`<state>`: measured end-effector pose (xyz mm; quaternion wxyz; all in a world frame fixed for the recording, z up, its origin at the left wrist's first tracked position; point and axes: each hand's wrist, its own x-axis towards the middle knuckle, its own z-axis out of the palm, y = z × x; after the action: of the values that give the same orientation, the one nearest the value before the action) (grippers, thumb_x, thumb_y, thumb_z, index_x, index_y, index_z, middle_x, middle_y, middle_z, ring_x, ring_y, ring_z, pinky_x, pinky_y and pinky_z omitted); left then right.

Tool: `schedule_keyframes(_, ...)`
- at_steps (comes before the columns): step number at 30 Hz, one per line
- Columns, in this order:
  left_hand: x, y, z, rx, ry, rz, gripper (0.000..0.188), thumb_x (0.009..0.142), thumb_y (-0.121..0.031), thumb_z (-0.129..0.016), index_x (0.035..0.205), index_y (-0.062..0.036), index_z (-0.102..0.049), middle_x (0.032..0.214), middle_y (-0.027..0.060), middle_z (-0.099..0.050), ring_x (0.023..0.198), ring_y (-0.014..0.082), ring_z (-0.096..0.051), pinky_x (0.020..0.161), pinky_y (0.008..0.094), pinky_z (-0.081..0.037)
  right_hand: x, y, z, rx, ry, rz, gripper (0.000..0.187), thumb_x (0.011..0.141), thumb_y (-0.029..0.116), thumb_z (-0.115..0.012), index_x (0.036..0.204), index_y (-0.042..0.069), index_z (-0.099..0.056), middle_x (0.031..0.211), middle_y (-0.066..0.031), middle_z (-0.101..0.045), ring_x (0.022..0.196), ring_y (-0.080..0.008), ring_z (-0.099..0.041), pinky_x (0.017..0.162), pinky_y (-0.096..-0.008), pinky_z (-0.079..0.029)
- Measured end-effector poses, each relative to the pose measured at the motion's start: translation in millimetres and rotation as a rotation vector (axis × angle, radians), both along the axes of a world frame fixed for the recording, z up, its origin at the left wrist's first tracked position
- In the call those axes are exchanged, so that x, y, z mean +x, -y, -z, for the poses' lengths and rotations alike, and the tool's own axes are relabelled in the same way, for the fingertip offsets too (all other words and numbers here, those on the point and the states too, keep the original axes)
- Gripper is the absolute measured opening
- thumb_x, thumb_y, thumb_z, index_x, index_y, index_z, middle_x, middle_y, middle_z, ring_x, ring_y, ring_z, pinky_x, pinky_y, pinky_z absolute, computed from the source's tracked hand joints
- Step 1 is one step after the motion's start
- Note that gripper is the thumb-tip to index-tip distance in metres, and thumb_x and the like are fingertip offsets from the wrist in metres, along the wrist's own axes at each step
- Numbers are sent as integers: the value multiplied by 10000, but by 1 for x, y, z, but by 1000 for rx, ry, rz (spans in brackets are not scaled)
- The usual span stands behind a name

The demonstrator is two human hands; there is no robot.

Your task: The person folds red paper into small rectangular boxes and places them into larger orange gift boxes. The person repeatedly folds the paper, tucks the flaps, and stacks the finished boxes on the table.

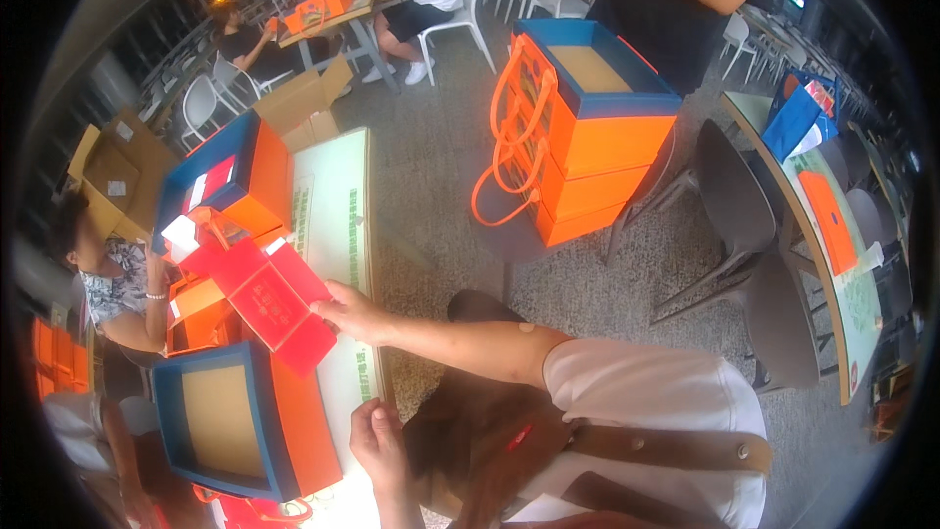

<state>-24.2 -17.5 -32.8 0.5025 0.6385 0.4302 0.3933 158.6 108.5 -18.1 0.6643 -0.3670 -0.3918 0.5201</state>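
Note:
My right hand (351, 313) pinches the lower right edge of a flat red cardboard box (271, 302) with gold print and open flaps, tilted above the table. My left hand (382, 443) hovers lower down by the table edge, its fingers curled in, with nothing visible in them. Below the red box an open orange box with a blue rim (211, 416) sits on the table, its bottom tan. Farther off, another orange and blue box (250, 171) holds red and white items. Between them, the red box partly hides a smaller orange piece (201, 313).
The white table (333, 196) bears green lettering. Orange boxes with rope handles (597, 152) are stacked on a chair. Cardboard cartons (122, 167) stand beyond the table. A person (117, 284) sits across; another person in black (676, 10) stands behind the stack. Dark chairs (754, 304) line the right.

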Motion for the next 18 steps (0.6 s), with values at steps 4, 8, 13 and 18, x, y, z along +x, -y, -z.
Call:
schedule_keyframes(4, 3, -1, 1, 5, 19, -7, 390, 1047, -327, -587, 1140, 51, -604, 865, 57, -649, 723, 111, -574, 647, 245, -491, 4, -1, 4, -18, 17, -7, 376, 1054, 181, -505, 1369, -21, -471, 1133, -106, -639, 923, -152, -624, 800, -319, -551)
schedule_keyframes(8, 1, -1, -2, 25, -3, 17, 377, 1045, -310, -593, 1141, 55, -603, 865, 57, -647, 720, 107, -569, 644, 238, -488, 3, -6, 12, -19, 23, -13, 381, 1052, 179, -507, 1374, -20, -469, 1145, -105, -639, 917, -146, -627, 790, -312, -549)
schedule_keyframes(13, 1, -1, -5, -18, 7, 32, 344, 1044, -277, -597, 1139, 53, -605, 860, 56, -647, 718, 101, -565, 641, 231, -486, 2, -5, 11, -3, 8, 0, 370, 1051, 166, -511, 1369, -17, -472, 1187, -122, -642, 962, -152, -651, 807, -314, -557)
schedule_keyframes(18, 0, -2, -2, -31, 9, 33, 297, 1052, -230, -580, 1142, 53, -606, 856, 58, -650, 722, 99, -570, 649, 231, -493, 1, -5, 11, 10, -15, 7, 368, 1055, 159, -510, 1380, -9, -465, 1180, -118, -652, 965, -155, -660, 811, -316, -563)
